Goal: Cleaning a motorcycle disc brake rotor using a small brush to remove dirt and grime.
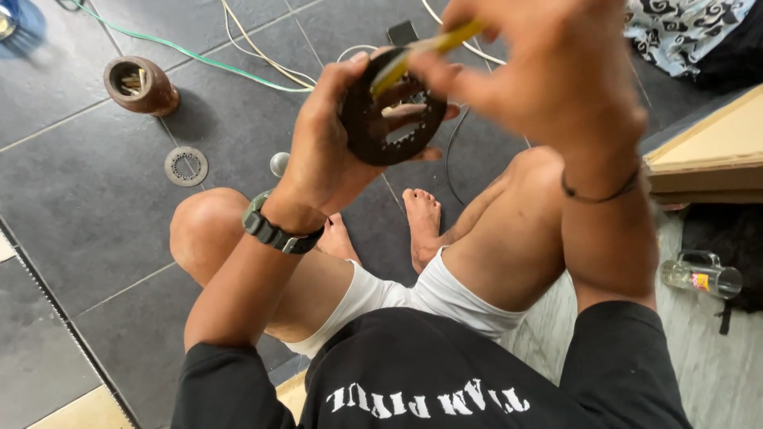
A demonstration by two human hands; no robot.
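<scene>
Floor: brown pot [141, 86] far left of disc; small perforated ring [186, 166] lower left of it. Left hand [326, 147] fingers closed on dark toothed disc [392, 119], held on edge, face toward camera. Right hand [540, 71], just right of disc, pinches yellow tool [425, 49]; its long axis slants down-left, tip touching the disc's upper rim. Right hand blurred; tool tip indistinct.

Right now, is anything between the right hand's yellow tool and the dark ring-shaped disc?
Nothing visible. The left hand holds the dark toothed disc up, and the yellow tool in the right hand already crosses its upper edge, though blurred.
</scene>
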